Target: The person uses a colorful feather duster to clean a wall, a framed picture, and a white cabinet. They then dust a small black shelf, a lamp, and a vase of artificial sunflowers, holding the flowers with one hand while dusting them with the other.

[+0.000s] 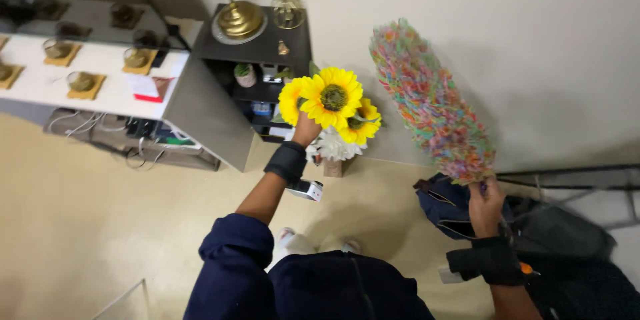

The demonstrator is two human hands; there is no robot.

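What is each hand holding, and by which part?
Left hand grips the sunflower bunch by its stems; right hand holds the multicoloured duster by its handle.

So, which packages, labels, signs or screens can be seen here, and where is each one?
Card: white and red, flat on the white counter's right end.
Small box: blue, on a lower shelf of the black stand.
No screens or signs show.
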